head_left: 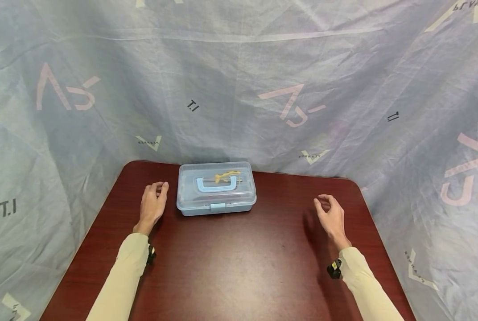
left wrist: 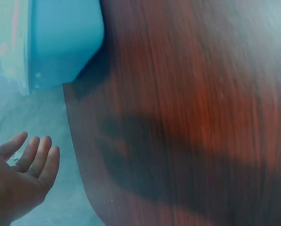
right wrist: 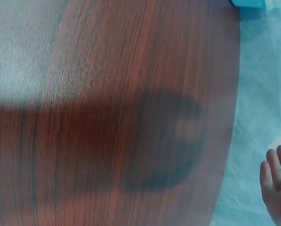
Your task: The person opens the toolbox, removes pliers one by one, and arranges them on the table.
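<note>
A light blue plastic case (head_left: pixel 195 196) with a see-through lid and a blue carrying handle (head_left: pixel 216 188) sits closed at the back of the table. Through its lid something yellow (head_left: pixel 228 176) shows, its kind blurred. My left hand (head_left: pixel 153 203) hovers just left of the case, fingers loosely bent and holding nothing. The left wrist view has the case's blue side (left wrist: pixel 67 42) beyond the fingers (left wrist: pixel 39 157). Well to the right of the case, my right hand (head_left: pixel 332 217) is raised over the table, its fingers relaxed, nothing in its grasp.
The dark red wooden table (head_left: pixel 239 263) has rounded far corners. Grey printed cloth (head_left: pixel 231 89) hangs close behind it and along both sides. A dark wrist device (head_left: pixel 334 269) is strapped at the right sleeve, another (head_left: pixel 151 255) at the left.
</note>
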Demonstrator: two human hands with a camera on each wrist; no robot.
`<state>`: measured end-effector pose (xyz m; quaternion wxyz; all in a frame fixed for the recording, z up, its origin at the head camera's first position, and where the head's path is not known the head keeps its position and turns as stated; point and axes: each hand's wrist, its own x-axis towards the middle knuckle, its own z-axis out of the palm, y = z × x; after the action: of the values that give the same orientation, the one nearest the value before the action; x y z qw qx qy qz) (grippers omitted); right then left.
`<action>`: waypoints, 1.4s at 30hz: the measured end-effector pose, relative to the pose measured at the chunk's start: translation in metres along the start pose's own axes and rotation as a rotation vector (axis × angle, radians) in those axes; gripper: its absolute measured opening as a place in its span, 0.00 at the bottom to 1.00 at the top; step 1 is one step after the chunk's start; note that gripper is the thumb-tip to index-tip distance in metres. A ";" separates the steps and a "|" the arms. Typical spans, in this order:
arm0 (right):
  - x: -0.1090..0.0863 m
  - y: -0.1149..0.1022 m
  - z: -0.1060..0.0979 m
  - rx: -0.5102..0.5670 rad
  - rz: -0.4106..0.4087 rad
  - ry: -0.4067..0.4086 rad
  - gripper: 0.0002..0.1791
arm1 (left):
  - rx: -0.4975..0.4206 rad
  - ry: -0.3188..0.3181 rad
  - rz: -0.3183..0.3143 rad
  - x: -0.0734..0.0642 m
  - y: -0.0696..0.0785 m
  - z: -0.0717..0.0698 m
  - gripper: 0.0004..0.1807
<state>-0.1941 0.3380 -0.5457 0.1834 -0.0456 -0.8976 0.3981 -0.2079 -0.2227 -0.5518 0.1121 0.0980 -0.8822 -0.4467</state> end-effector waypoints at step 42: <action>-0.003 -0.055 0.067 0.525 0.200 -0.362 0.31 | -0.348 -0.338 -0.093 -0.018 0.059 0.018 0.32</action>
<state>-0.2124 0.2536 -0.5478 -0.0138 -0.0132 -0.7734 0.6337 -0.1999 -0.1700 -0.5163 -0.0424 0.0415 -0.7929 -0.6065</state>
